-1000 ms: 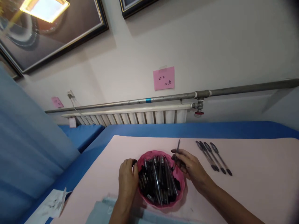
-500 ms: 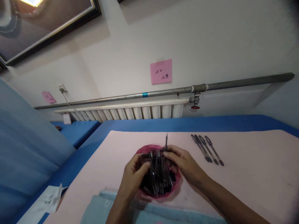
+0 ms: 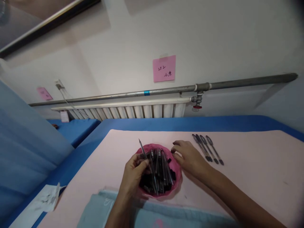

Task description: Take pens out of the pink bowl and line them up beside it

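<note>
Blue-covered surface [image 3: 147, 123] is carrying everything; bed or table, cannot tell. A pale pink sheet [image 3: 249, 164] is lying flat over it, with blue showing along the far and left edges. A pink bowl [image 3: 177, 177] is sitting on the sheet, and dark pens [image 3: 159, 167] are filling it. To its right, a few black pens [image 3: 207, 148] are lying side by side. A grey-blue cloth [image 3: 106, 212] is covering the near edge. White paper [image 3: 45, 199] is resting on the blue, near left.

Bare left hand [image 3: 134, 172] and bare right hand [image 3: 188, 157] in shot, fingers uncovered, wrists uncovered. Bare forearms too, right up to the bottom edge of the frame, the right one showing at greater length than the left. Nails and finer marks too small to tell.
</note>
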`<state>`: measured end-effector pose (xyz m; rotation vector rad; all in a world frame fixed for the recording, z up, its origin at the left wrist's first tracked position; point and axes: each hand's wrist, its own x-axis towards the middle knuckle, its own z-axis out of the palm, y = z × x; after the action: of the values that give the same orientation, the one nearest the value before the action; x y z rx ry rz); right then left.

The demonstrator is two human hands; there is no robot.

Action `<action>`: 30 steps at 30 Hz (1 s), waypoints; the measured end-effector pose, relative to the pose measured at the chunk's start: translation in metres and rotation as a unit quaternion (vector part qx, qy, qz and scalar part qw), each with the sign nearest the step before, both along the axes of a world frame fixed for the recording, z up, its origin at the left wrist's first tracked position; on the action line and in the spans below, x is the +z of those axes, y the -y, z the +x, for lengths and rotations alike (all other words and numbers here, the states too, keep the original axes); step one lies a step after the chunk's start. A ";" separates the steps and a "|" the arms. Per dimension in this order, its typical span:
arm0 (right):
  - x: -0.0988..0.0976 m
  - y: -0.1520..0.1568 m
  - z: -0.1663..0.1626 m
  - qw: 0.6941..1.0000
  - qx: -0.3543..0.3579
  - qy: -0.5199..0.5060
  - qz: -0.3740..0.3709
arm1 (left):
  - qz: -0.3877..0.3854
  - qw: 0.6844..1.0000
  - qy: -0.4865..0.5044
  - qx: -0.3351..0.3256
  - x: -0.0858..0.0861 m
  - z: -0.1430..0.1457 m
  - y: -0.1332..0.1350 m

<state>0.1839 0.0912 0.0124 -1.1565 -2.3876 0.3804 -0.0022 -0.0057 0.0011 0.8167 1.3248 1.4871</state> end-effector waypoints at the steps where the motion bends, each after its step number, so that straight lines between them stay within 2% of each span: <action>1: -0.004 -0.001 0.000 0.999 0.009 0.035 -0.005 | -0.002 1.000 0.010 0.007 -0.001 0.000 -0.001; 5: -0.017 0.003 -0.006 0.993 0.021 0.106 -0.051 | -0.007 1.000 0.010 0.006 -0.002 0.001 -0.001; 10: -0.021 0.001 -0.011 0.992 0.028 0.096 -0.073 | -0.007 1.000 -0.011 -0.009 -0.002 0.003 0.001; 22: -0.016 -0.002 -0.007 0.995 0.031 0.065 -0.070 | -0.012 1.000 -0.004 -0.002 0.001 0.002 0.001; 25: -0.011 0.004 -0.006 0.993 0.034 0.096 -0.060 | -0.014 1.000 -0.005 0.001 0.001 0.002 0.001; 30: 0.002 0.016 -0.008 0.980 0.059 0.169 -0.084 | -0.015 1.000 -0.004 0.000 -0.001 0.001 0.000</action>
<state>0.1763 0.0755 0.0144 -1.2408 -2.7732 0.4641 -0.0010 -0.0059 -0.0002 0.8038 1.3492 1.4624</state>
